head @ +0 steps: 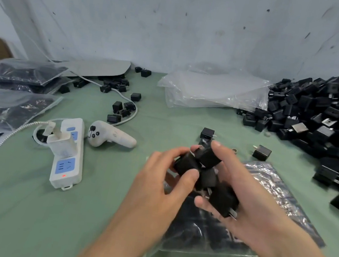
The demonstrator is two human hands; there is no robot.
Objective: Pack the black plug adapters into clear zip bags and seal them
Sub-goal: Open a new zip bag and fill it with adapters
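Plug adapters point(206, 170) sit bunched between our two hands, just above a clear zip bag point(262, 205) that lies on the green counter point(24, 206) near us and already looks part-filled with dark pieces. Our left hand point(163, 183) clasps one or two of them between thumb and fingers; our right hand point(247, 201) cradles several more, one resting across the fingers with its metal prongs pointing right and toward us. A big loose heap of adapters point(320, 118) rises at the far right, and a stack of empty bags point(212, 91) lies far centre. We judge these blocks small, hard and light, with smooth sides that can slip when we hold many at once. It looks best to grip them by the flat faces, away from the prongs, which could snag or pierce the thin, limp bag film.
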